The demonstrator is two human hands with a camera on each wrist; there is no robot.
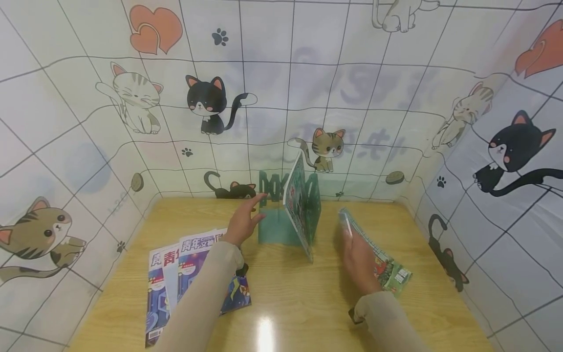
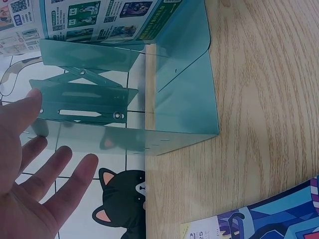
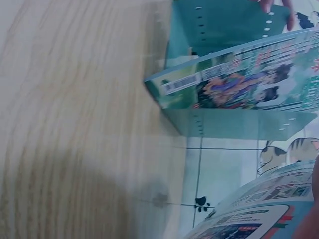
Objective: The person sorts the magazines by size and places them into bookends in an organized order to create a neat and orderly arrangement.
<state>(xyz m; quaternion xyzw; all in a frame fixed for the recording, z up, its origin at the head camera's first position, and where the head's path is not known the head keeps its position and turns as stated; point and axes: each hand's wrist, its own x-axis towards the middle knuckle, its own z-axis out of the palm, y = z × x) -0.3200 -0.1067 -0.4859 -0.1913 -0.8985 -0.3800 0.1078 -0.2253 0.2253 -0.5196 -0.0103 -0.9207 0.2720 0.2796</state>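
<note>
A teal expandable bookend (image 1: 277, 230) stands on the table, its middle made of crossing metal bars (image 2: 82, 102). One green illustrated magazine (image 1: 296, 200) stands in it, leaning, with its cover turned to the right wrist view. My left hand (image 1: 242, 222) is at the bookend's left side panel, fingers (image 2: 75, 184) spread and mostly straight; whether they touch the panel is hard to tell. To the right of the bookend, my right hand (image 1: 358, 259) grips another green magazine (image 1: 391, 274) near the tabletop. Only part of that magazine shows in the right wrist view.
Several purple-blue magazines (image 1: 160, 293) lie overlapped at the left of the wooden table (image 1: 281, 293), partly under my left forearm. Cat-print sheeting (image 1: 272, 98) walls the table's back and both sides, close behind the bookend.
</note>
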